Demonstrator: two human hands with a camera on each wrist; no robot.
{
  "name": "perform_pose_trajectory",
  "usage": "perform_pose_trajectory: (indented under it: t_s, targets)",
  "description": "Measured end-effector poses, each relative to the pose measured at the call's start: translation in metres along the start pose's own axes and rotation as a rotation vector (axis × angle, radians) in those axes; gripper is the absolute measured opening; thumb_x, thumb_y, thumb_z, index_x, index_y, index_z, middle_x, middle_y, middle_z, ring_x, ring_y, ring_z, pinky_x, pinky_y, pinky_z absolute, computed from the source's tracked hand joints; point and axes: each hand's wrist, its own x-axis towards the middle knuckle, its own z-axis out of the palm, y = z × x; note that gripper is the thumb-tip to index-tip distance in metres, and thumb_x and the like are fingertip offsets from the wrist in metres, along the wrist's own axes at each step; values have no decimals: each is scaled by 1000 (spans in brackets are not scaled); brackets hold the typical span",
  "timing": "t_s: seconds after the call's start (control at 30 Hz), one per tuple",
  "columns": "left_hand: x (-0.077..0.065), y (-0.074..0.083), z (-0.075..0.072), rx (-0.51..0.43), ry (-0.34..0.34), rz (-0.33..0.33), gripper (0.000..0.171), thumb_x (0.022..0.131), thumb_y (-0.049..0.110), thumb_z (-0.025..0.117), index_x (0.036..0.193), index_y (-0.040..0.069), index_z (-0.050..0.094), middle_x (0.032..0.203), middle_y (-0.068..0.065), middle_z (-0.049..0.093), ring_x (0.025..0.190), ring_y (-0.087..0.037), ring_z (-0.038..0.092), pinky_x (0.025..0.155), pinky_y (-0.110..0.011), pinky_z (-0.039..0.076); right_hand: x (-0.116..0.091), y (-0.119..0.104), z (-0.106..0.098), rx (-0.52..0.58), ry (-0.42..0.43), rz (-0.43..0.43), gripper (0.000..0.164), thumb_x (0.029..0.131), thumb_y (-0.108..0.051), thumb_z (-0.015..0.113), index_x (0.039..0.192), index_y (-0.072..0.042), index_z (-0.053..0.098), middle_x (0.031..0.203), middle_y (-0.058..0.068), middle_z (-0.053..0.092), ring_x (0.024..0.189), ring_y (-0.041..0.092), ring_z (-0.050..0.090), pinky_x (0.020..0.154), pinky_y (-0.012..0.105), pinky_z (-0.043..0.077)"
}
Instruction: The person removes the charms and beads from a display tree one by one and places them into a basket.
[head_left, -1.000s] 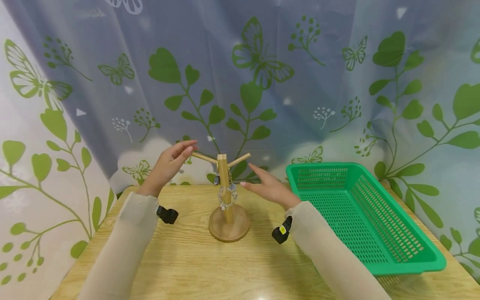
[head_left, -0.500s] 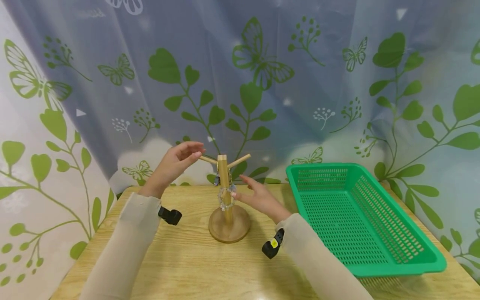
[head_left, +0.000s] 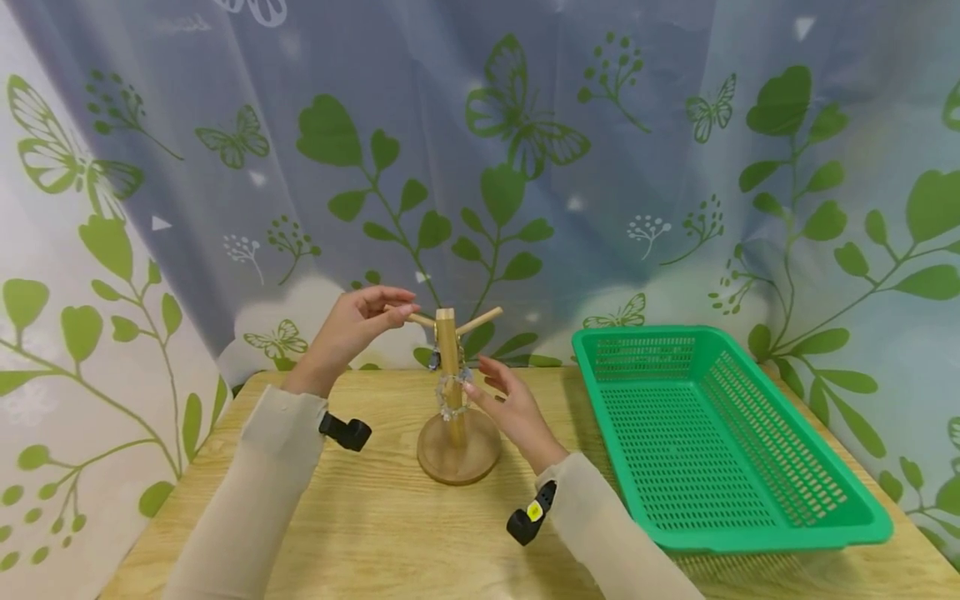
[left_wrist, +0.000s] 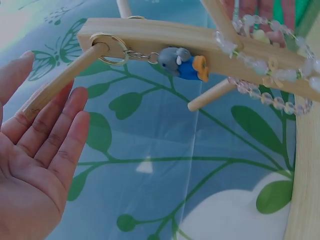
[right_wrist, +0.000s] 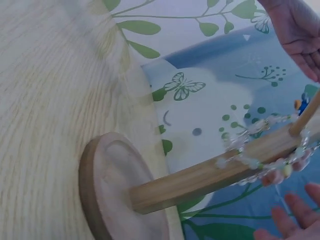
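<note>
A wooden peg stand [head_left: 448, 354] with a round base [head_left: 459, 458] stands upright on the table. My left hand [head_left: 352, 329] is at its upper left peg [left_wrist: 65, 80], which lies between the thumb and the extended fingers. On that peg's root hangs a keychain [left_wrist: 182, 62] with a small grey and blue animal figure. Beaded bracelets [left_wrist: 272, 72] hang from lower pegs, clear and pale pink. Just right of them is my right hand [head_left: 519, 417], fingers loosely spread. In the right wrist view its fingertips [right_wrist: 285, 222] appear below the bracelets; whether they touch is unclear.
A green perforated basket [head_left: 765, 540] sits on the right of the wooden table [head_left: 360, 517]. Behind the table hangs a curtain [head_left: 420, 83] with leaves and butterflies. Another bare peg [head_left: 482, 319] points up to the right on the stand.
My left hand has moved right along the upper left peg toward the post. The right hand has come left and lower, closer to the bracelets. The stand and basket stay put.
</note>
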Motion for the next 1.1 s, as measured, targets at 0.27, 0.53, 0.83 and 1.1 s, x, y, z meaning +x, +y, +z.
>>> perform_pose_trajectory:
  t_s: [0.27,0.53,0.83,1.1]
  targets:
    - [4,-2,2,-53,7,-49,36,90,28,66,116,3,63,105,-1,66,93,-16,63,91,-34,50,3,15,6,130,12,-80,45,99,-25,52,137,-1,46,136,17,49,127,31,44,105,46,37]
    - [10,2,5,-61,3,-48,35,88,29,68,112,3,65,104,-4,67,92,-19,64,89,-34,51,8,27,10,156,36,-104,38,101,-17,46,133,2,49,132,19,52,121,32,50,99,42,44]
    - [13,-2,8,-112,13,-63,36,90,21,66,112,-8,63,94,3,70,84,-15,66,88,-39,51,11,32,8,198,52,-146,32,96,-7,54,126,4,55,122,20,58,107,21,58,91,35,50]
    - [10,-6,7,-99,31,-149,35,89,24,67,110,-3,67,92,0,71,86,-15,68,85,-33,53,12,31,10,200,45,-141,33,93,-6,59,124,4,58,117,20,61,99,18,60,84,24,51]
